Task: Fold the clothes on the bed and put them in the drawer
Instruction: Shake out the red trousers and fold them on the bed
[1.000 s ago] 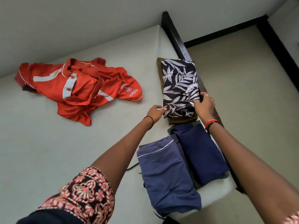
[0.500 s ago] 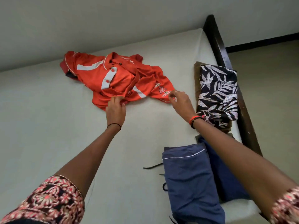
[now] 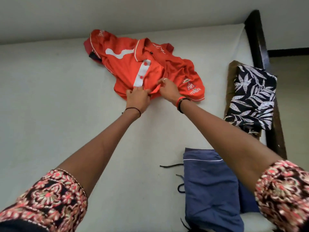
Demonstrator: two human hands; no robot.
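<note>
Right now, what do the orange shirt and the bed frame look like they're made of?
The orange shirt looks like a synthetic knit: slight sheen, soft crumpled folds. The bed frame is probably dark wood, glossy finish, given light streaks along its rail.

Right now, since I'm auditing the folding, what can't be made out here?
Head view:
- Hem of the red shirt: covered by left hand and right hand gripping it.
- brown garment: mostly under leaf-print garment.
- blue shorts: cut by bottom edge.
- drawer: not in frame.
</note>
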